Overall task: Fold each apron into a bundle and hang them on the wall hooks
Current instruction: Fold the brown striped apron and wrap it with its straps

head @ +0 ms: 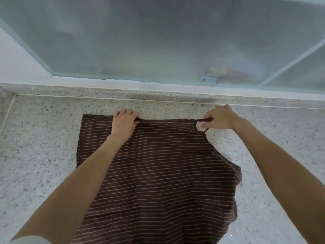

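Note:
A brown apron (pixel 163 169) with thin pale stripes lies spread flat on a speckled stone counter (pixel 38 155), running from the middle of the counter down to the frame's bottom edge. My left hand (pixel 124 125) rests on its far edge, with the fingers curled over the hem and the thumb pinching the cloth. My right hand (pixel 219 118) is at the far right corner and pinches the apron's dark strap (pixel 202 120), which forms a small loop there. No wall hooks are in view.
A frosted glass window (pixel 158 41) in a pale frame rises behind the counter, above a white sill (pixel 105 85). Blurred coloured objects (pixel 232 74) show through the glass at the right. Bare counter lies on both sides of the apron.

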`<move>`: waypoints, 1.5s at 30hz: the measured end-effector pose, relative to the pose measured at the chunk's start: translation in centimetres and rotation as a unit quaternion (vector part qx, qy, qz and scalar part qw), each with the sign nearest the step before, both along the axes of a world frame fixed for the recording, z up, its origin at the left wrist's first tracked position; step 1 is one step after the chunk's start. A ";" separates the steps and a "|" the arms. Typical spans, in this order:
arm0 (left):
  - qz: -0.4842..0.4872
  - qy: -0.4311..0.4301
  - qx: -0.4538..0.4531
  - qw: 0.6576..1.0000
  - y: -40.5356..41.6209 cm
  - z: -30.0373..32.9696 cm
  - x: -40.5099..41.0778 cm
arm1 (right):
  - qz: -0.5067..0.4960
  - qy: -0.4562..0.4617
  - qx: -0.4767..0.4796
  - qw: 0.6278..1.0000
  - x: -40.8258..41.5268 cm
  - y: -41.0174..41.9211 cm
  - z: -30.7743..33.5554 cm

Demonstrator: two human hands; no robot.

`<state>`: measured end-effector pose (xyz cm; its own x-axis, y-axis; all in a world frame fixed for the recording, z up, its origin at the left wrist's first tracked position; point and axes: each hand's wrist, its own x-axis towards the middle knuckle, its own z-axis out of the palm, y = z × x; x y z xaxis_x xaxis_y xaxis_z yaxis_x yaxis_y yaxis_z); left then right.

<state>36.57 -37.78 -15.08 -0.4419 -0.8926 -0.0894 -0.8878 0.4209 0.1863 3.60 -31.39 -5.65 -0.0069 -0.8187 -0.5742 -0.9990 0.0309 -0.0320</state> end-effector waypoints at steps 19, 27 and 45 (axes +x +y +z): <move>0.087 -0.054 0.156 0.982 2.5 -1.1 0.2 | 0.001 -0.072 -0.094 0.993 7.5 3.1 -10.2; 0.077 -0.015 0.119 0.990 0.7 -0.8 -0.4 | -0.082 -0.199 -0.113 0.970 6.5 1.2 -8.1; 0.002 0.258 0.411 0.874 19.4 7.7 -13.1 | -0.459 -0.426 -0.126 0.769 8.4 25.2 -0.4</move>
